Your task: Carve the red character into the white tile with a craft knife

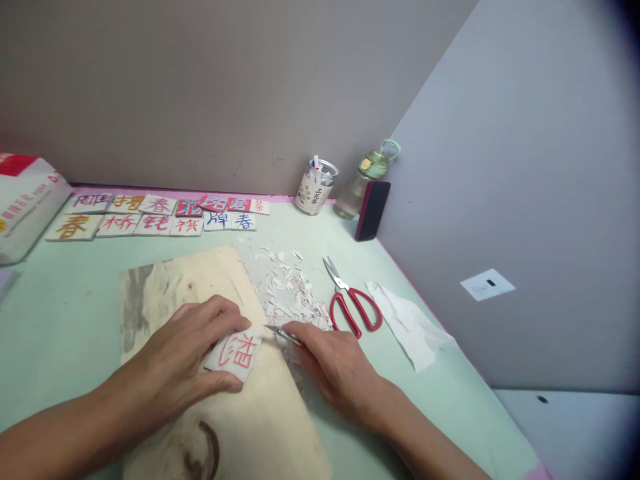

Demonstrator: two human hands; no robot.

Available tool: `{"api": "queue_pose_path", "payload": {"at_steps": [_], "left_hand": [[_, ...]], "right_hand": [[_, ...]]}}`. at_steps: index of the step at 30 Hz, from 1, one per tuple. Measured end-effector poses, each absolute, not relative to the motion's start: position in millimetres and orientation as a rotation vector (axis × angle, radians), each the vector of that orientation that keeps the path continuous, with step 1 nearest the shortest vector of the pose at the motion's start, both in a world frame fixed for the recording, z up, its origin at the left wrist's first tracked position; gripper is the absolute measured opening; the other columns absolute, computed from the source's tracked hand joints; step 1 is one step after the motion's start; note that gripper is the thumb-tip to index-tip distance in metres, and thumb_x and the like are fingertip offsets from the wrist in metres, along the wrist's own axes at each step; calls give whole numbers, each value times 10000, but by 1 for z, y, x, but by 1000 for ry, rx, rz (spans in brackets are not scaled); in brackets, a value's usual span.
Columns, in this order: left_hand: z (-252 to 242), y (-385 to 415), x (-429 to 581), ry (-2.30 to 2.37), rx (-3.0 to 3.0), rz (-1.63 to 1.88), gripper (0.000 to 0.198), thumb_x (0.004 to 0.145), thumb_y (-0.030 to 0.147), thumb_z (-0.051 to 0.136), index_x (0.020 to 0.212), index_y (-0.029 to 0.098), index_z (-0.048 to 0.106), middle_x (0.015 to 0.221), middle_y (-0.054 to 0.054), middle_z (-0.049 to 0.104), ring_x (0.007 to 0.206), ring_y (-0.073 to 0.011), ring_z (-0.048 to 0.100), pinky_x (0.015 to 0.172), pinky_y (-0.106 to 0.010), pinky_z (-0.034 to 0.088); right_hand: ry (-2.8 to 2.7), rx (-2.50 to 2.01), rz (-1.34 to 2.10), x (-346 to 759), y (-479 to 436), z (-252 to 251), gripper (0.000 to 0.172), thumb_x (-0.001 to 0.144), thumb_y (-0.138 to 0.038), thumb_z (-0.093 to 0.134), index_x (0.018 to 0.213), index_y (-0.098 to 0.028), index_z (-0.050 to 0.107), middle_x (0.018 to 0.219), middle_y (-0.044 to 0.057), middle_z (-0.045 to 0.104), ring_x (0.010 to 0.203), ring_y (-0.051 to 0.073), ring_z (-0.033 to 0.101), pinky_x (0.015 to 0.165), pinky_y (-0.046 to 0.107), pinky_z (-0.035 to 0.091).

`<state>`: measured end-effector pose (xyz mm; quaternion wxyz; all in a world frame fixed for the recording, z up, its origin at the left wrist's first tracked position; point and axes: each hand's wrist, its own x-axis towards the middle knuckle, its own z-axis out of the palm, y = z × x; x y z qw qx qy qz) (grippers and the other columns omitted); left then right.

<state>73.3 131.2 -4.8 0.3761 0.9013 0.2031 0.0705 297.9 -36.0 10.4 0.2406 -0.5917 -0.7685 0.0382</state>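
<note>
My left hand [193, 350] grips a small white square piece [239, 355] by its edges, fingers above and thumb below; a red handwritten character is on its face. It rests on or just above a pale wooden board [275, 413] with dark stains. My right hand [337, 367] is closed around a slim metal craft knife [286, 334]. The knife's pointed tip lies close to the right edge of the white piece; whether it touches, I cannot tell. White shavings [287, 293] with bits of red are heaped beyond the board's right edge.
Red-handled scissors [357, 310] and a crumpled white tissue [410, 327] lie to the right. Two rows of character squares [117, 225] line the back. A can [313, 193], a bottle [350, 193] and a leaning phone [373, 212] stand back right; a white bag [30, 207] stands left.
</note>
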Motion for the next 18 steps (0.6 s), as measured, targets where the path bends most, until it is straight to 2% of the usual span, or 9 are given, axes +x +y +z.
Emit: {"api": "queue_pose_path", "payload": {"at_steps": [2,6,10,18], "left_hand": [[-6,131,73,512,2317,188,406,829,455,769,1199,316,676,1255,-47,645,1149,-362,576,976,-520,462],[-10,131,70,499,2348,229,421,823,449,792,1210,334,672,1247,-32,650,1147,-342,586,973,-487,477],[-12,131,69,480,2384,269,409,828,426,788,1209,330,675,1254,-28,660,1123,-322,610,941,-442,509],[-11,133,69,443,2428,318,396,848,435,775,1216,329,678,1241,-21,671,1105,-298,636,917,-393,537]], "right_hand": [[-2135,-1635,124,297,-36,14,271,1131,-221,356,1187,-161,614,858,38,681,672,148,615,557,266,389],[-2205,-1695,-5,298,-36,18,335,1128,-196,359,1109,-189,694,768,12,613,619,146,543,521,282,306],[-2234,-1743,-63,296,-36,17,318,1099,-146,390,1059,-171,704,715,1,575,580,146,476,508,299,266],[-2269,-1787,-82,288,-38,25,273,1024,-71,426,994,-161,683,707,6,581,562,156,451,483,330,221]]}}
